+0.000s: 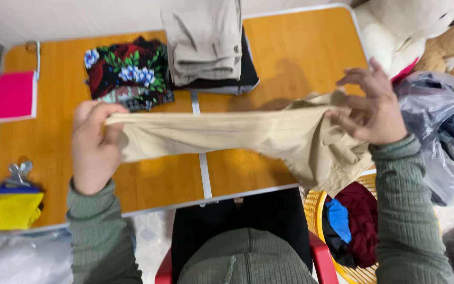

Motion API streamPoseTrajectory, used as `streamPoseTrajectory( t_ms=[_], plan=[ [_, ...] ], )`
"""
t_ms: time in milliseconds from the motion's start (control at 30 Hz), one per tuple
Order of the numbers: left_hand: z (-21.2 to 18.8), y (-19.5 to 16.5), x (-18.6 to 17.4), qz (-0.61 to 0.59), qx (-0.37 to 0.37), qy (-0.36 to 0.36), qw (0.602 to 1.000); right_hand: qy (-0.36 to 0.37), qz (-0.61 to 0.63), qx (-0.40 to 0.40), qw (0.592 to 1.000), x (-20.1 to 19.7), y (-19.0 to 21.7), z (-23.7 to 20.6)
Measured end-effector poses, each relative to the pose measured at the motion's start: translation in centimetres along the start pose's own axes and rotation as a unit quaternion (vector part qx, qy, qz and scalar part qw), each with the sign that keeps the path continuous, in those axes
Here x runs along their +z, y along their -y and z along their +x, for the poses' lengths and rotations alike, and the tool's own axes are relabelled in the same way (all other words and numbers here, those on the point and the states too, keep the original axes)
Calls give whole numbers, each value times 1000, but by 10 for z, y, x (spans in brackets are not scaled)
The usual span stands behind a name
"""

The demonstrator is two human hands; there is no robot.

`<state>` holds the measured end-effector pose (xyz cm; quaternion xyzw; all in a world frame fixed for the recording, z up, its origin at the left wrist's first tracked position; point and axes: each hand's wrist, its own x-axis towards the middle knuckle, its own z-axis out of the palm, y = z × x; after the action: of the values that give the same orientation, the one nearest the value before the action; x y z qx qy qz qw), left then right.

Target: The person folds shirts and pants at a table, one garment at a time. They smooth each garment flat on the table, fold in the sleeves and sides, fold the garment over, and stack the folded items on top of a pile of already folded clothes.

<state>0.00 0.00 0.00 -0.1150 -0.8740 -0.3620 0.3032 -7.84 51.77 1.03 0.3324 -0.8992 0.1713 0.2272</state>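
Above the near edge of the orange counter (290, 47), the left hand (94, 144) and right hand (371, 108) are pinching a wrinkled beige garment (237, 137), stretching it taut between them.

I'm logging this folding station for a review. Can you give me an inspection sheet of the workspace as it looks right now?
Surface: orange folding table with a seam down the middle, partly bare.
Job's things: beige trousers held stretched above the table between both hands.
Clutter: folded khaki garment on a dark one, floral folded cloth, pink pad, yellow cloth with a metal clip.
Grippers: left hand pinches one end of the trousers; right hand grips the other end.
Cables: nothing seen.
Surroundings: yellow basket of clothes, plastic bag of clothes, plush toy, red chair.
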Motion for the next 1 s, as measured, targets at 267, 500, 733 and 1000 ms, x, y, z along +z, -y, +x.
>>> streamPoseTrajectory(
  t_ms=[267, 500, 733, 1000],
  plan=[
    [19, 14, -14, -131, -45, -26, 990, 83, 181, 245, 949, 0, 12, 13],
    [42, 57, 16, 59, -6, -17, 998, 204, -5, 96, 974, -1, -18, 44],
    [50, 56, 40, -105, -110, -51, 987, 68, -230, 63, 969, -45, -30, 63],
    [-42, 67, 34, -139, -54, -52, 987, 20, -433, 46, 900, 55, -27, -69]
  ],
)
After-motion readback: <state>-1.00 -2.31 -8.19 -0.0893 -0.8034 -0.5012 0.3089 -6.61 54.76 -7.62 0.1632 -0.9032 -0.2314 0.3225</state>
